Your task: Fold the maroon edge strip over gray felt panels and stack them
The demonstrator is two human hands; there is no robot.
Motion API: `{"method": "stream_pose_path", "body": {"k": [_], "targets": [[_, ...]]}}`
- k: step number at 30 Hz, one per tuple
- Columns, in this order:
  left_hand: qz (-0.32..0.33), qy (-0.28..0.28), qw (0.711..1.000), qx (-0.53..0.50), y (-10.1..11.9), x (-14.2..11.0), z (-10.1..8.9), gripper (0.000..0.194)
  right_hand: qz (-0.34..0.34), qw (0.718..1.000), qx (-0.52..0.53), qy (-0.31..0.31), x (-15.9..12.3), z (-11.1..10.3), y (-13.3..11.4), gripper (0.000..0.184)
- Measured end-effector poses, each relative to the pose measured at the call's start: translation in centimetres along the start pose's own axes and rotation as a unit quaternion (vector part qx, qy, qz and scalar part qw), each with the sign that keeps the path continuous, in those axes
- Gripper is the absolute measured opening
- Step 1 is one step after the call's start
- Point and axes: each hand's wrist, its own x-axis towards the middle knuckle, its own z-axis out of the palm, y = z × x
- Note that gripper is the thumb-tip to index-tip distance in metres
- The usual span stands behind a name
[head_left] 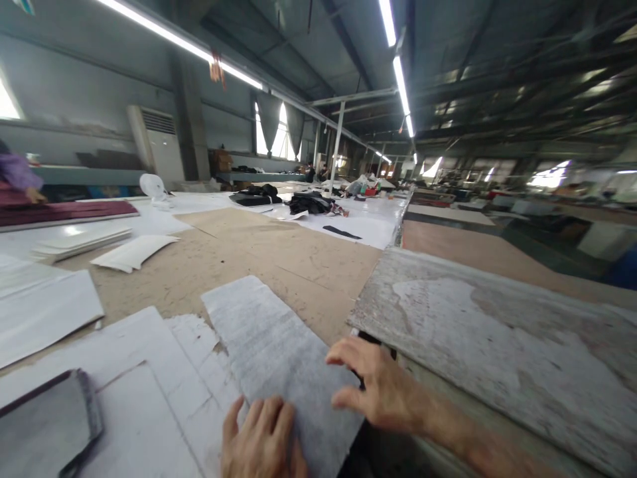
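A pale grey felt-like sheet (279, 338), roughly rectangular, lies in front of me and reaches over the near table edge. On its lower left part rests my left hand (261, 438), fingers a little bent and apart, pressing down without grasping. My right hand (375, 385) is at the sheet's right edge, its thumb and forefinger spread with a gap between them. Whether those fingertips touch the sheet, I cannot tell. White paper or board (144, 392) lies left of the sheet. A dark-edged grey piece (47, 425) sits at the lower left.
Brown paper (259, 242) covers the table beyond. White sheets (134, 253) lie at left, black cloth (308, 202) farther back. A worn grey board (478, 325) stands to the right, across a dark gap. At far left, a person's purple sleeve (17, 169) shows beside maroon fabric (70, 211).
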Motion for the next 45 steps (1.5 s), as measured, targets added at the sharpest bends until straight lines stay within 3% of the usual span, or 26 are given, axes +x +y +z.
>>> {"method": "stream_pose_path", "body": {"k": [2,4,7,10,12,15,18,20,22,25,28,32,35,37,39,42,45], "targets": [[-0.030,-0.026,0.998,-0.044,0.7,0.3,-1.3,0.025,-0.126,0.990,-0.066,-0.018,-4.1,2.1,0.2,0.057],[-0.065,-0.042,0.993,-0.085,1.1,0.6,-2.2,0.024,-0.229,0.959,-0.166,-0.007,-6.6,4.2,1.2,0.070],[-0.112,-0.041,0.985,-0.127,0.8,0.7,-2.5,0.024,-0.293,0.917,-0.261,0.071,-7.2,6.8,2.7,0.060],[-0.159,-0.002,0.977,-0.143,-0.2,0.5,-2.5,0.026,-0.351,0.893,-0.251,0.128,-5.9,7.9,3.2,0.044],[-0.200,0.048,0.967,-0.151,-1.0,0.5,-2.6,0.026,-0.380,0.889,-0.218,0.132,-5.0,7.9,3.1,0.038],[-0.264,0.119,0.946,-0.144,-2.0,0.7,-3.0,0.024,-0.339,0.924,-0.123,0.126,-4.0,7.4,2.7,0.025],[-0.305,0.148,0.932,-0.126,-2.5,1.0,-3.1,0.020,-0.217,0.961,-0.055,0.161,-3.0,7.1,2.3,0.021],[-0.309,0.147,0.933,-0.113,-2.4,1.1,-3.1,0.018,-0.147,0.968,-0.046,0.197,-2.4,7.0,2.1,0.022],[-0.287,0.134,0.943,-0.104,-2.0,1.1,-3.2,0.014,-0.103,0.972,-0.037,0.209,-1.9,7.0,2.1,0.023],[-0.213,0.085,0.968,-0.100,-1.3,0.9,-3.3,0.008,-0.092,0.977,-0.028,0.190,-1.8,7.3,2.1,0.019],[-0.166,0.046,0.980,-0.099,-1.1,0.8,-3.2,0.007,-0.148,0.975,-0.031,0.161,-2.1,7.5,1.9,0.013],[-0.186,0.055,0.977,-0.088,-1.6,0.8,-3.0,0.009,-0.256,0.956,-0.068,0.124,-1.9,7.6,1.3,0.017],[-0.173,0.078,0.978,-0.084,-1.6,0.6,-3.2,0.010,-0.236,0.964,-0.065,0.106,-1.2,7.8,1.3,0.017],[-0.125,0.082,0.985,-0.091,-1.2,0.5,-3.6,0.009,-0.208,0.969,-0.062,0.117,-0.8,7.9,1.5,0.020],[-0.042,0.050,0.992,-0.112,-0.6,0.4,-4.1,0.008,-0.189,0.972,-0.063,0.127,-0.5,8.1,1.6,0.020],[0.110,-0.065,0.983,-0.129,0.3,0.3,-4.5,0.013,-0.166,0.976,-0.061,0.127,-0.4,8.3,1.4,0.021],[0.182,-0.147,0.967,-0.097,0.6,0.1,-4.6,0.015,-0.140,0.981,-0.060,0.120,-0.7,8.0,1.0,0.019]]}}
